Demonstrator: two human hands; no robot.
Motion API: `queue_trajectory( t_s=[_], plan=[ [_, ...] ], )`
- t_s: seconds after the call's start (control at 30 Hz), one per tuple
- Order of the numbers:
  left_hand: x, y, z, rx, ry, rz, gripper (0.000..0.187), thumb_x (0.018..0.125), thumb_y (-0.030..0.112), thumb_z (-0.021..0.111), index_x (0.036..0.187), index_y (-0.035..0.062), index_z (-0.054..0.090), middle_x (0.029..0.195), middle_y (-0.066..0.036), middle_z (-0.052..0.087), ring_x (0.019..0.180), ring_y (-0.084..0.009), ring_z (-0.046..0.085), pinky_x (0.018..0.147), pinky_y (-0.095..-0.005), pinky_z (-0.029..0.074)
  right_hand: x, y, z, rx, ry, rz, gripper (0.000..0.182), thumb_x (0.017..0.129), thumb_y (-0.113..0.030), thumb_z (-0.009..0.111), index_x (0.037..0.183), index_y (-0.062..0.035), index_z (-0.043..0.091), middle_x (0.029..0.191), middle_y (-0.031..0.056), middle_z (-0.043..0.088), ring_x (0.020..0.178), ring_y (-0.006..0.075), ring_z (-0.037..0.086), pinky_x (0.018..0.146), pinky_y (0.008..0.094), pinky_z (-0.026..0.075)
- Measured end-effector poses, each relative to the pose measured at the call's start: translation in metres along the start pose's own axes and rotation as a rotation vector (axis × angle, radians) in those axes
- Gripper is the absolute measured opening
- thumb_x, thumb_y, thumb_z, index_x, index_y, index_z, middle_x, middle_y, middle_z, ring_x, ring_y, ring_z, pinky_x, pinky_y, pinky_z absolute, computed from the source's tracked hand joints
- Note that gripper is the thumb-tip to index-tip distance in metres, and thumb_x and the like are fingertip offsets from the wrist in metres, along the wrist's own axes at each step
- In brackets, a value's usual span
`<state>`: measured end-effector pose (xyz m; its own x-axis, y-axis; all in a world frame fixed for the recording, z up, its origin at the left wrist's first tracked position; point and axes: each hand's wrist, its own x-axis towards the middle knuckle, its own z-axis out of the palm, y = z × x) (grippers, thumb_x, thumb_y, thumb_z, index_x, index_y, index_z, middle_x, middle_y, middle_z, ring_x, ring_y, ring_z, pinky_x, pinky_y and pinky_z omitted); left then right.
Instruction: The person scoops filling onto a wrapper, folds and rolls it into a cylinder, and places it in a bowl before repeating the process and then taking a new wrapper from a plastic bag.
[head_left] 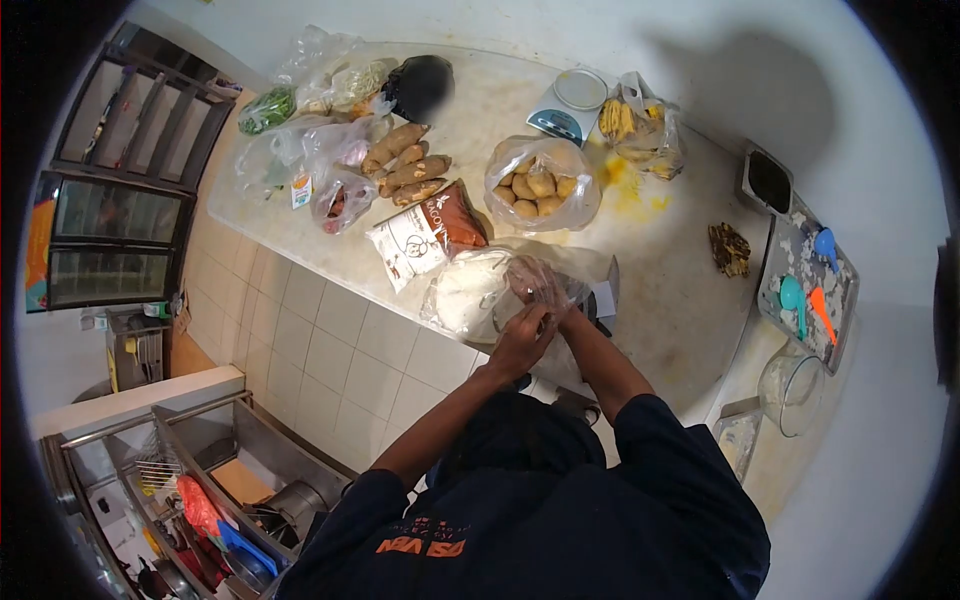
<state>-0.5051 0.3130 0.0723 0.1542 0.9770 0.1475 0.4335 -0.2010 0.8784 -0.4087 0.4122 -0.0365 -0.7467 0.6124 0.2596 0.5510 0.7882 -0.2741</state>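
A pale worktop (665,270) lies beneath; on it, left of the fingers, sits the rounded, clear plastic bag of white powder (468,295); right fingers (535,282) curl around its gathered film; left fingers (524,338) pinch it closed.

Clear glossy plastic bag (545,184), brushed metal tray (848,300), smooth glass bowl (790,395)

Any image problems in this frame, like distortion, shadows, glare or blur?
Head view: strong fisheye bending, black vignetting at the corners; large dark shadow on the wall, upper right; pale highlights on the clear bag near the hands; plastic veils the right hand, softening its outline; the black bag looks smeared on its right side.
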Motion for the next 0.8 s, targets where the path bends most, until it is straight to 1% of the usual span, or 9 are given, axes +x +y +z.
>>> queue_trajectory(
  t_s=[0.13, 0.23, 0.3, 0.37, 0.43, 0.53, 0.63, 0.7, 0.8],
  plan=[
    [0.001, 0.002, 0.001, -0.009, 0.007, 0.012, 0.020, 0.092, 0.008, 0.064, 0.109, -0.0005, 0.058, 0.090, -0.017, 0.063, 0.078, -0.0306, 0.064, 0.068, -0.0388, 0.051, 0.008, -0.012, -0.034, 0.426, 0.085, 0.092, 0.018, 0.082, -0.021, 0.058, 0.093, -0.0077, 0.061, 0.114, 0.0110, 0.057, 0.106, 0.0304, 0.055, 0.089, 0.0409, 0.047],
    [0.004, 0.012, -0.001, -0.043, 0.010, -0.008, 0.020, 0.091, 0.008, 0.064, 0.109, -0.0003, 0.058, 0.091, -0.018, 0.063, 0.079, -0.0342, 0.063, 0.069, -0.0408, 0.051, 0.005, -0.004, -0.010, 0.465, 0.267, -0.109, 0.012, 0.083, -0.019, 0.056, 0.086, -0.0072, 0.056, 0.103, 0.0079, 0.055, 0.093, 0.0244, 0.054, 0.081, 0.0352, 0.046],
    [0.006, 0.019, -0.004, -0.065, 0.000, -0.033, 0.019, 0.089, 0.006, 0.063, 0.107, -0.0004, 0.058, 0.093, -0.021, 0.061, 0.084, -0.0400, 0.061, 0.074, -0.0443, 0.050, -0.017, 0.008, 0.043, 0.925, 0.028, 0.109, 0.018, 0.083, -0.020, 0.058, 0.094, -0.0069, 0.059, 0.103, 0.0102, 0.058, 0.098, 0.0302, 0.054, 0.088, 0.0405, 0.044],
    [0.003, 0.009, 0.000, -0.003, 0.002, 0.019, 0.021, 0.092, 0.008, 0.062, 0.110, 0.0000, 0.058, 0.091, -0.019, 0.063, 0.080, -0.0353, 0.063, 0.069, -0.0415, 0.051, -0.023, 0.013, 0.070, 1.025, -0.020, 0.140, 0.021, 0.083, -0.021, 0.059, 0.099, -0.0074, 0.059, 0.102, 0.0115, 0.059, 0.100, 0.0329, 0.054, 0.091, 0.0437, 0.042],
    [0.002, 0.005, 0.001, 0.016, 0.002, 0.048, 0.021, 0.093, 0.009, 0.061, 0.112, 0.0002, 0.057, 0.091, -0.018, 0.064, 0.078, -0.0331, 0.064, 0.067, -0.0403, 0.051, -0.017, 0.014, 0.080, 0.769, 0.126, -0.019, 0.021, 0.083, -0.021, 0.059, 0.099, -0.0087, 0.058, 0.099, 0.0119, 0.059, 0.099, 0.0324, 0.054, 0.089, 0.0448, 0.042],
    [0.000, 0.006, -0.001, -0.031, -0.002, 0.023, 0.020, 0.092, 0.008, 0.061, 0.110, -0.0002, 0.057, 0.093, -0.019, 0.063, 0.082, -0.0360, 0.062, 0.071, -0.0426, 0.050, -0.006, -0.010, -0.004, 0.782, -0.149, 0.276, 0.021, 0.086, -0.020, 0.058, 0.103, -0.0085, 0.055, 0.095, 0.0118, 0.059, 0.097, 0.0305, 0.054, 0.087, 0.0433, 0.042],
    [-0.001, 0.011, -0.003, -0.087, -0.006, -0.033, 0.018, 0.091, 0.008, 0.060, 0.106, -0.0011, 0.058, 0.096, -0.022, 0.061, 0.092, -0.0417, 0.060, 0.081, -0.0471, 0.048, -0.001, -0.015, -0.004, 0.722, -0.172, 0.292, 0.018, 0.090, -0.019, 0.056, 0.104, -0.0075, 0.053, 0.094, 0.0103, 0.059, 0.092, 0.0264, 0.057, 0.080, 0.0407, 0.045],
    [0.001, 0.012, -0.007, -0.096, -0.002, -0.017, 0.018, 0.092, 0.009, 0.059, 0.106, -0.0016, 0.058, 0.098, -0.023, 0.061, 0.094, -0.0424, 0.060, 0.083, -0.0476, 0.048, -0.006, -0.013, 0.007, 0.974, -0.206, 0.386, 0.022, 0.092, -0.022, 0.056, 0.107, -0.0069, 0.054, 0.095, 0.0093, 0.059, 0.089, 0.0242, 0.058, 0.077, 0.0384, 0.048],
    [0.000, 0.014, -0.012, -0.048, -0.055, -0.137, 0.020, 0.094, 0.012, 0.056, 0.107, -0.0018, 0.058, 0.102, -0.024, 0.061, 0.099, -0.0430, 0.059, 0.086, -0.0475, 0.047, -0.020, -0.009, 0.035, 1.477, -0.148, 0.379, 0.032, 0.093, -0.029, 0.058, 0.115, -0.0063, 0.054, 0.103, 0.0099, 0.059, 0.096, 0.0232, 0.058, 0.086, 0.0361, 0.046]
  ],
)
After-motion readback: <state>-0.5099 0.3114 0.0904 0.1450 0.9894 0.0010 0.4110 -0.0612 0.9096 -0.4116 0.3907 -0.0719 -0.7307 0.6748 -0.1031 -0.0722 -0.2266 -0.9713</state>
